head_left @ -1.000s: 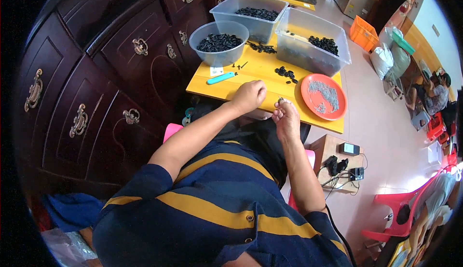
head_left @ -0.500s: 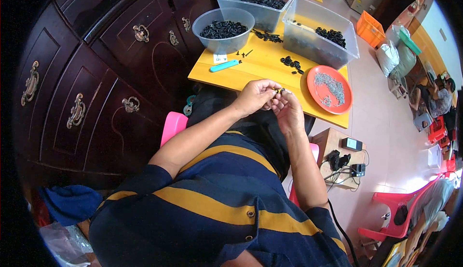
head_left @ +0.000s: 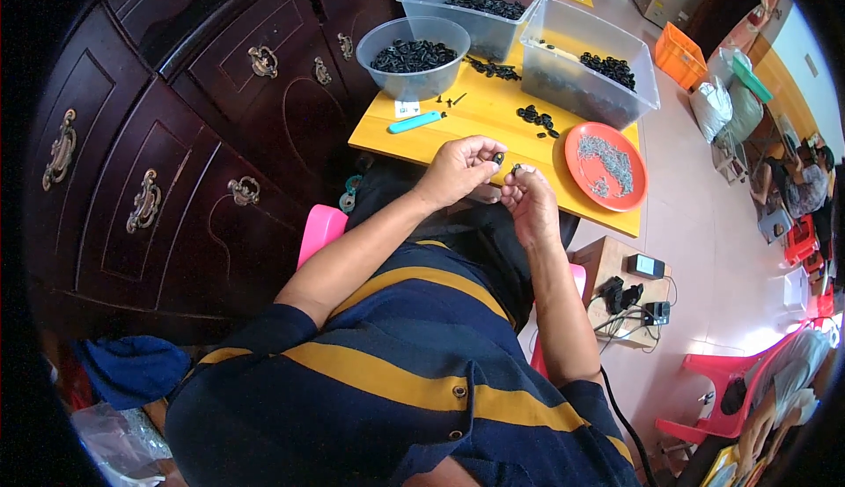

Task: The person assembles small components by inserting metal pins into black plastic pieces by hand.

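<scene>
Over the near edge of the yellow table (head_left: 475, 126), my left hand (head_left: 459, 170) pinches a small black part (head_left: 498, 158) between thumb and fingertips. Just to its right, my right hand (head_left: 530, 201) has its fingers closed round another small dark piece (head_left: 517, 169), whose kind is too small to make out. A slight gap separates the two pieces. Beyond my hands lies a loose group of small black rings (head_left: 537, 118). To the right, an orange-red plate (head_left: 574, 170) carries many thin silvery metal pieces. A turquoise-handled tool (head_left: 415, 123) lies to the left.
A round clear bowl (head_left: 440, 82) and two clear bins (head_left: 422, 3) hold black parts at the table's back. Dark wooden cabinets (head_left: 202, 135) stand close on the left. A wooden box (head_left: 607, 263) with cables is at the right. Another person (head_left: 805, 175) sits far right.
My hands have drawn slightly apart, and the pieces that were together between my fingertips are now separated, one in each hand. The whole view has shifted a little.
</scene>
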Tool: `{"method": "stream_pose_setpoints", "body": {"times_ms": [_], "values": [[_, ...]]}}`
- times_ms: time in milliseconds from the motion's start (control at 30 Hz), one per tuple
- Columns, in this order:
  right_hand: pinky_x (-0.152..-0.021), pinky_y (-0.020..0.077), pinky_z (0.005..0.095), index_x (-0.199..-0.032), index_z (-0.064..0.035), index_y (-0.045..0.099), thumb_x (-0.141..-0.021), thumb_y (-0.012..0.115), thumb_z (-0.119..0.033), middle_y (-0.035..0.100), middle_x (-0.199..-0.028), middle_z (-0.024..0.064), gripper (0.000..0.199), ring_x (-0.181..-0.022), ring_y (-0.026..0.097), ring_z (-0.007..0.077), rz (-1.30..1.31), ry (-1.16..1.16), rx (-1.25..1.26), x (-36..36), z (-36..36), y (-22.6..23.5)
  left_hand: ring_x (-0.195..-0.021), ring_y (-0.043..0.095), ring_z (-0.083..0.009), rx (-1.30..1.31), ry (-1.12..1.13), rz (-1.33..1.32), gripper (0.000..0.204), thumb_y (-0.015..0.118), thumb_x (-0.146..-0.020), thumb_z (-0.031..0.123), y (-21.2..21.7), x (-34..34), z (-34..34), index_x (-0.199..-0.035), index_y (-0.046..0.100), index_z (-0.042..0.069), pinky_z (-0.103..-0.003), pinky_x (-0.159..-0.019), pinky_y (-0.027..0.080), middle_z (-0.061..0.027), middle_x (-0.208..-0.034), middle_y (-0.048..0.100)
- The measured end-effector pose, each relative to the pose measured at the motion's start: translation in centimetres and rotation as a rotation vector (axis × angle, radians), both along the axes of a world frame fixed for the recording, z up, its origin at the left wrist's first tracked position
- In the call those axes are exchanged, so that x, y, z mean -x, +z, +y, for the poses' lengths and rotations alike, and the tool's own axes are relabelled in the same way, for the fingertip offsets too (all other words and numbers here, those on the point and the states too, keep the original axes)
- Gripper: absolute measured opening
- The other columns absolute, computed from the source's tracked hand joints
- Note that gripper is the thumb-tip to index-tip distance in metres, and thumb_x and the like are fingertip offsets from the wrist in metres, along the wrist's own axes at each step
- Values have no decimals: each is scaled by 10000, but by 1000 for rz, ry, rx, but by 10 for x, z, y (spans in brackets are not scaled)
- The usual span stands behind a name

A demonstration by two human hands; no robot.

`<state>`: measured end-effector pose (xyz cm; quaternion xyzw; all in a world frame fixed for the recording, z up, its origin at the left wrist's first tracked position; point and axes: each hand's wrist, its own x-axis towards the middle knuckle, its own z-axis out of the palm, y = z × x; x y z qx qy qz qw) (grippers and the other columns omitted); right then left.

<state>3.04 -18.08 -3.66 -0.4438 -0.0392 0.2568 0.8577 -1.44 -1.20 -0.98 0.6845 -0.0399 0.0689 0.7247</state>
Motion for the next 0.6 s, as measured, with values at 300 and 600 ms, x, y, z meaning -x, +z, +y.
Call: {"method": "stream_pose_setpoints", "body": {"times_ms": [300, 600], "values": [[-648, 474, 215, -924, -89, 598, -914, 604, -144, 644, -818, 15, 56, -684, 581, 82, -82, -14, 104, 5, 5, 2, -780, 605, -48, -217, 26, -108, 292, 599, -909, -15, -2, 0, 5, -1198, 635, -11, -213, -716, 527, -7, -998, 673], [-620, 442, 214, -903, -84, 603, -918, 607, -137, 633, -794, 0, 55, -671, 558, 75, -139, -23, 131, 6, 6, 1, -757, 638, -82, -266, 51, -115, 237, 639, -891, 2, -3, 1, 5, -1124, 673, -25, -237, -691, 548, -40, -900, 690]]}}
